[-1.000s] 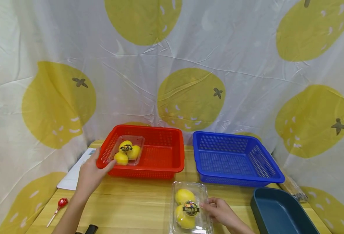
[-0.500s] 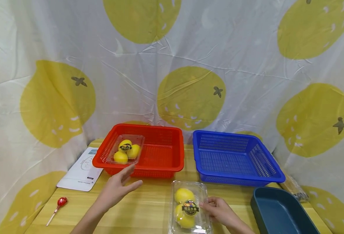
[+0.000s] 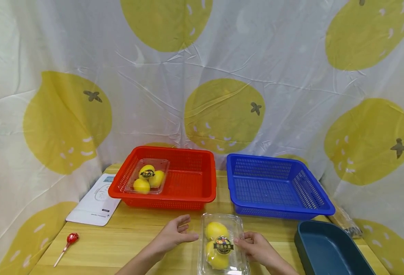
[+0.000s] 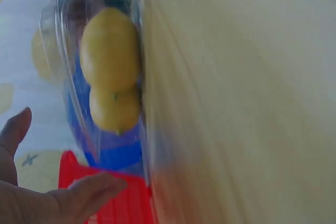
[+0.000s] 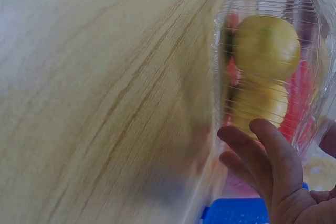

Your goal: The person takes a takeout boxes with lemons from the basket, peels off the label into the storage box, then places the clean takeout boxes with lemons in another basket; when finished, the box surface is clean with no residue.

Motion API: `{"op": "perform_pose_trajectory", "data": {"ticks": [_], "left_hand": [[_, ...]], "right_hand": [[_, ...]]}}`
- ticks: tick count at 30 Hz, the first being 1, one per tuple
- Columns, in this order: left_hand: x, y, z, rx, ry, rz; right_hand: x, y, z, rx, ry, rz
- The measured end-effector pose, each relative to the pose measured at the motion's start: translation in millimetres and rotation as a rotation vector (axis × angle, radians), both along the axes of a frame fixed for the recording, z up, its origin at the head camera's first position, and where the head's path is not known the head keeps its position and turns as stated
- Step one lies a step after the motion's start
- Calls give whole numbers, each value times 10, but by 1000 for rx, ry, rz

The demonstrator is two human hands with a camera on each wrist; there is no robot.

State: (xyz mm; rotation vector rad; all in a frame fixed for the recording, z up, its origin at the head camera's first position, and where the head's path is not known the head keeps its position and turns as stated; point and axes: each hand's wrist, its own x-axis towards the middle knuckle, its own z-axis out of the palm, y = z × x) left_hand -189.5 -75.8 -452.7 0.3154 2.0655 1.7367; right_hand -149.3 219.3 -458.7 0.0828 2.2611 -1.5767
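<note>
A clear plastic box (image 3: 234,225) with two yellow lemons (image 3: 217,255) and a dark label stands on the table at the front centre. My right hand (image 3: 256,248) holds its right side, thumb at the upper edge; in the right wrist view the fingers of that hand (image 5: 273,177) lie against the box wall. Just left of the box, my left hand (image 3: 174,235) has its fingers apart and holds nothing. The left wrist view shows that hand (image 4: 63,198) near the box (image 4: 63,51), a gap between them.
Behind stands a red basket (image 3: 188,200) with a second box of lemons (image 3: 148,178). A blue basket (image 3: 270,212) is right of it, a dark teal tray (image 3: 335,248) at the front right. A white packet (image 3: 95,202) and a red lollipop (image 3: 72,238) lie at the left.
My left hand has moved from the red basket's left front corner down and right to beside the front box. The right hand has stayed on that box.
</note>
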Motion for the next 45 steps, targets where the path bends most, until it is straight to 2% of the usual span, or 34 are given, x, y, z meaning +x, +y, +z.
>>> {"op": "perform_pose_trajectory", "data": {"ticks": [7,12,16,21,26,39,45], "left_hand": [[63,262,-156,16,-42,29],[103,347,-230,96,-70,45],[112,389,-287,148,-65,51],[142,424,-348,164,-37,44],[150,444,-375,161,-12,43],[134,439,-410,141,-2,21],[130,448,-431,140,6,18]], "right_hand": [[10,19,2,-33,-8,23],[0,21,-12,-38,4,36],[1,4,-12,-36,17,36],[9,-27,-10,-28,25,27],[3,-20,-19,-56,35,36],[-19,-4,-24,-80,25,30],[-30,-27,-11,-53,11,-10]]}}
